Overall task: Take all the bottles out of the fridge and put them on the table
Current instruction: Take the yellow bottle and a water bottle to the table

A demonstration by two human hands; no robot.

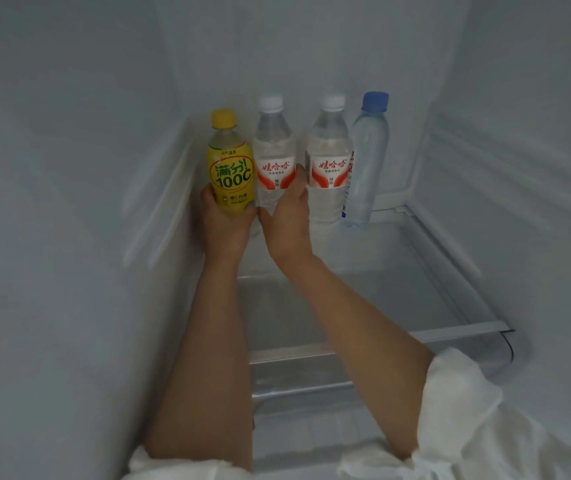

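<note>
I am reaching deep into the fridge point(69, 202), both forearms stretched over the glass shelf point(398, 271) where the four bottles stand in a row against the back wall. My white sleeves point(464, 410) are pushed up near the elbows.

My left hand point(223, 223) is wrapped round the lower body of the yellow bottle point(230, 168), at the left end of the row, fingers curled under the label, so it holds that one. My right hand point(287, 216) closes on the first water bottle point(273, 157) just beside it, thumb on the left of its base and fingers reaching round its right side into the gap before the second water bottle point(329, 161). The blue-capped bottle point(369, 154) stands at the right end, touching or nearly touching its neighbour, untouched by me.

All look full, so I judge each to be moderately heavy for one hand. The thin clear plastic will likely give under a squeeze, and cold walls may be damp and slippery. The ribbed lower body, below the label, seems the surest place to hold; the waist of the yellow one suits my palm well. Nothing has reached the table, which is out of view
</note>
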